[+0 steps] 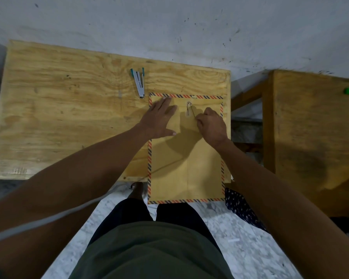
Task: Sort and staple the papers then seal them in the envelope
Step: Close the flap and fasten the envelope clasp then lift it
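A pale plywood surface (pixel 69 117) stands against a scuffed grey-white wall (pixel 189 27), seen from above by a person standing at its near edge. A brown envelope (pixel 186 168) with a red-and-blue striped border lies flat at the surface's right end, its near end hanging past the surface's edge over the marble floor (pixel 240 248). The envelope's flap is folded down at the far end, where two small round fasteners (pixel 188 108) sit one behind the other with a thin string (pixel 193 112) running from them. The left hand (pixel 159 119) lies flat on the far left part of the envelope, fingers spread and pressing down. The right hand (pixel 212 126) rests just right of the fasteners, its grip pressed together, pinching the string's end. A silver stapler (pixel 139 83) with teal ends lies on the surface just beyond the envelope's far left corner, apart from both hands. The papers cannot be seen. A second wooden bench (pixel 314 127) stands to the right of the envelope, across a gap
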